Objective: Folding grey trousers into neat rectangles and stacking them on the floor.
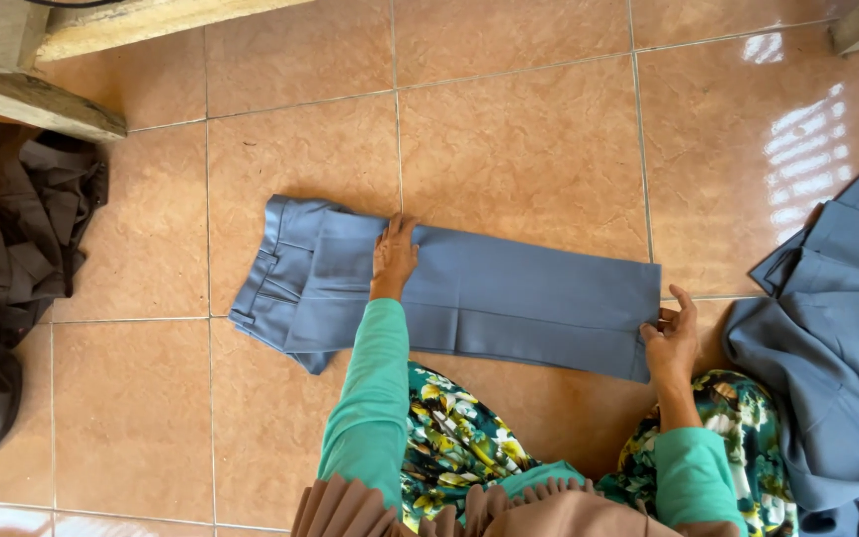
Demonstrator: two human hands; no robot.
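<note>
Folded trousers lie on the floor between a left pile and right garments.

Lots of open tile floor above the folded trousers, so hands can slide forward there no problem. Left side is boxed in by a dark clothes heap and a wooden beam. Right side, a blue garment pile sits just beside the right hand.
</note>
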